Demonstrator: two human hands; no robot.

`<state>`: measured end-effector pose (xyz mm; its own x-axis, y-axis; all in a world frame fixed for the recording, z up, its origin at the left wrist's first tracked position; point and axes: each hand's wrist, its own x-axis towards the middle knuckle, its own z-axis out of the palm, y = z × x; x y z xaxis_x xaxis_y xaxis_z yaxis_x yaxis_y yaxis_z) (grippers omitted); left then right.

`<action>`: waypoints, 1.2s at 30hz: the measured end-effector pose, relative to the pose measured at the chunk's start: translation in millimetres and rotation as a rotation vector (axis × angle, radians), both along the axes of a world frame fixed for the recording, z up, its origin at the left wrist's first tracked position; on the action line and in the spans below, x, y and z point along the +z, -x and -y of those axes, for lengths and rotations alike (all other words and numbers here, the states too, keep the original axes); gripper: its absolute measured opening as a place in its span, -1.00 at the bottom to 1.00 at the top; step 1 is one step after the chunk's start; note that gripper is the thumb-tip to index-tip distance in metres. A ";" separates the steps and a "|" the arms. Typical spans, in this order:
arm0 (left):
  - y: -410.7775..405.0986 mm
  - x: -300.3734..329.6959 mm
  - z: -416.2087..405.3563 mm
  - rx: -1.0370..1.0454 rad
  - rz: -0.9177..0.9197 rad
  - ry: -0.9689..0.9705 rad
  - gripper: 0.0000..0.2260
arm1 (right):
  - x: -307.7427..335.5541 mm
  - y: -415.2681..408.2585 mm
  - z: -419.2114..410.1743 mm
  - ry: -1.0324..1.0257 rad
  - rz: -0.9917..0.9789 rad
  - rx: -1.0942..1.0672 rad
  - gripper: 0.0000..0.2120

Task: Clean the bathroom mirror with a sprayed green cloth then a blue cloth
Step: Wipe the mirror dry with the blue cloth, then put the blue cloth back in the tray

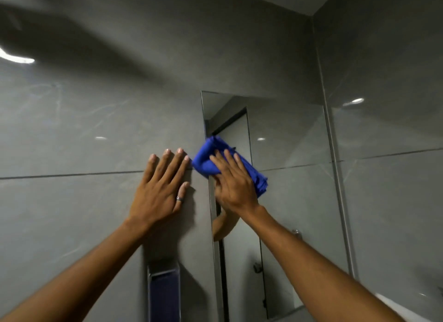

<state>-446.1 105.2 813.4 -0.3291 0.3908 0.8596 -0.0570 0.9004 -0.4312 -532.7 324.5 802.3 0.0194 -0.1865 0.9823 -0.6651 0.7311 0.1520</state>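
A tall frameless mirror (287,190) hangs on the grey tiled wall, right of centre. My right hand (233,181) presses a folded blue cloth (206,160) against the mirror's left edge, about a third of the way down; the cloth overlaps the wall a little. My left hand (160,190) lies flat on the wall tiles just left of the mirror, fingers spread, a ring on the thumb. The mirror reflects my forearm and a doorway. No green cloth is in view.
Large glossy grey wall tiles (84,130) surround the mirror. A side wall (388,130) meets it at the right in a corner. Below my left hand a metal holder with a dark panel (164,295) is fixed to the wall. A white rim (398,307) shows at bottom right.
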 end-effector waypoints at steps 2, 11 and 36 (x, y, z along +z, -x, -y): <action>-9.6 -9.0 5.7 -0.007 0.075 0.013 -0.38 | -47.2 -13.0 6.1 0.064 0.100 0.079 -0.48; -79.8 -63.8 -5.8 -0.563 0.482 -0.490 -0.43 | -165.3 -132.4 26.1 1.212 1.097 1.309 -0.59; -456.5 -729.6 83.2 0.062 1.347 -2.581 -0.65 | -705.6 -357.7 182.7 0.395 2.295 0.465 -0.57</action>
<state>10.4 22.0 83.8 -0.5666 -0.1409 -0.8119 -0.7365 -0.3553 0.5757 -175.0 141.8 96.8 -0.7528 -0.3638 -0.5486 0.4400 0.3418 -0.8304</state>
